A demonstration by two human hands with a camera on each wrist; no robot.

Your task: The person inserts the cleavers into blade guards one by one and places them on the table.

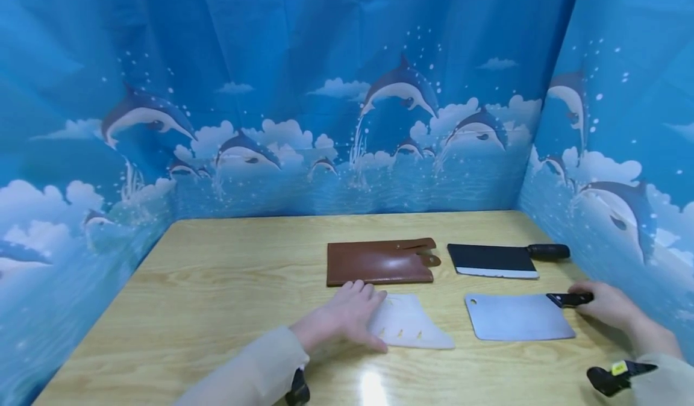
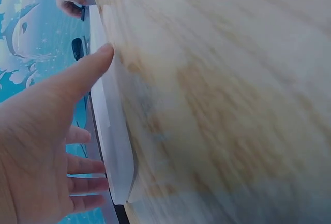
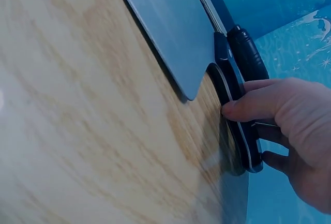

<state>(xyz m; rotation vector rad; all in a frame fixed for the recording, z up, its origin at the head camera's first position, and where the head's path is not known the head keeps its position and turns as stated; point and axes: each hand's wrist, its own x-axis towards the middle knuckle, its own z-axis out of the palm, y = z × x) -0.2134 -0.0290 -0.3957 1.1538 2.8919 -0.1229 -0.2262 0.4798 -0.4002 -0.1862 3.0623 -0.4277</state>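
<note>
My right hand (image 1: pixel 609 306) grips the black handle of a silver cleaver (image 1: pixel 517 317). Its thumb and fingers (image 3: pixel 243 107) close round that handle in the right wrist view. The blade, with a hole in one corner, lies flat or close over the table. My left hand (image 1: pixel 347 315) is spread at the left end of a flat white plastic piece (image 1: pixel 406 321) with several small slots. In the left wrist view its thumb and straight fingers stand wide apart along the edge of this piece, whose left end the hand hides in the head view.
Behind the white piece lies a brown leather knife sheath (image 1: pixel 376 263) with a strap. To its right is a second cleaver (image 1: pixel 493 260), black-bladed with a black handle. The wooden table (image 1: pixel 228 285) is bordered by a blue dolphin-print curtain (image 1: pixel 303 123) at the back and sides.
</note>
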